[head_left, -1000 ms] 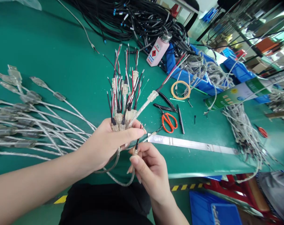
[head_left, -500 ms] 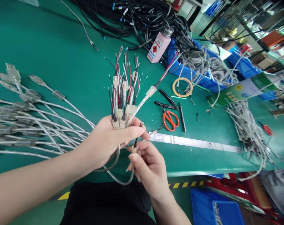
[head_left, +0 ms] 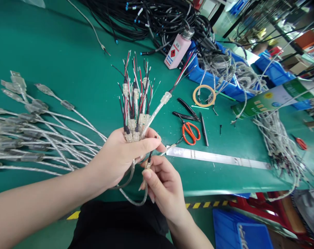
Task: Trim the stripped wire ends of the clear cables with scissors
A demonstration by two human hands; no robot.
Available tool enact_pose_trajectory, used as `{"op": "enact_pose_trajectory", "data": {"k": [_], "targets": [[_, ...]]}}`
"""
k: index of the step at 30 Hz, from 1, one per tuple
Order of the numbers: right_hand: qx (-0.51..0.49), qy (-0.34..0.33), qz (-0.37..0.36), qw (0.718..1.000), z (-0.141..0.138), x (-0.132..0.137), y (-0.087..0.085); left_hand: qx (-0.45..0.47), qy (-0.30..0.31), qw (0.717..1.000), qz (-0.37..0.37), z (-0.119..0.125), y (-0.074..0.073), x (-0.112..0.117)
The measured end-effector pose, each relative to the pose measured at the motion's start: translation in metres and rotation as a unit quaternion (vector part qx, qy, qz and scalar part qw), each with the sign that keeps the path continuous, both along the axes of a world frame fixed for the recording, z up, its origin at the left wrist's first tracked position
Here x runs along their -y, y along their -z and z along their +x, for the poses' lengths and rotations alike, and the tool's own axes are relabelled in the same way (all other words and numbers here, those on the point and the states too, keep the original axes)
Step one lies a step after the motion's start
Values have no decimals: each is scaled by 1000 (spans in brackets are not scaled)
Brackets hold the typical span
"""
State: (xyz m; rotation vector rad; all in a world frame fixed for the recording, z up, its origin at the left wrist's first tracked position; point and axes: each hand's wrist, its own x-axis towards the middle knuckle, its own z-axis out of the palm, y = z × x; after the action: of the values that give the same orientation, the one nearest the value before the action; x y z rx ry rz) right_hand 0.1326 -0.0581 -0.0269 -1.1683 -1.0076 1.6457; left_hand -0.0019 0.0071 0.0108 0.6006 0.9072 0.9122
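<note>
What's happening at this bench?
A person's left hand grips a bundle of clear-jacketed cables, their red, white and black wire ends pointing up. The right hand pinches another cable near its end, whose dark tip runs behind the left thumb. USB plugs lie off to the left on the green table. Orange-handled scissors and a black-handled tool lie unheld on the right.

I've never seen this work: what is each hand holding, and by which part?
The left hand grips a bundle of cables near their loose-wire ends. The right hand pinches another cable at its clear collar, below the dark sleeve.
</note>
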Motion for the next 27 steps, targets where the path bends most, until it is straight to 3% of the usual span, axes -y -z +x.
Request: {"op": "enact_pose_trajectory", "data": {"k": [10,27], "targets": [[-3,-10,-29,1000,1,0,-2,-36,7,999,20,-1,2,1],[-27,-25,-41,999,4,-1,0,15,1,1000,-7,0,3,2]]}}
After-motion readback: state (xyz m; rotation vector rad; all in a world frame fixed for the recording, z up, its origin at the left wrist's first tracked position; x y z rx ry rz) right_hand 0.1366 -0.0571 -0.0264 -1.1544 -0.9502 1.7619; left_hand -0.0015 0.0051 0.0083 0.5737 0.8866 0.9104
